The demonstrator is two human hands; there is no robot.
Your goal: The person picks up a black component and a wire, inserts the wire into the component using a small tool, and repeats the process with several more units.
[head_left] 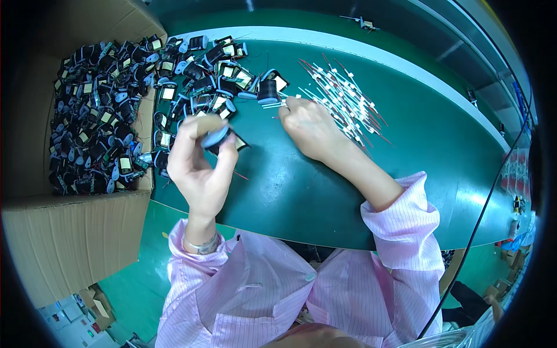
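My left hand (200, 159) is raised over the green table (418, 156) and grips a small black wound coil part (223, 138) with a blue-grey cap and a thin red lead hanging below. My right hand (310, 129) rests on the table with its fingertips pinched on a thin white-sleeved wire (277, 105) at the edge of a spread heap of such wires (345, 98). A single black coil part (268, 90) stands just beyond the right fingertips. Both forearms wear pink striped sleeves.
A big cardboard box (75, 243) at the left holds several black coil parts (96, 116), and more of them spill onto the table (206, 69) toward the middle. A black cable (484, 209) runs down the right side. A white strip edges the table's far rim.
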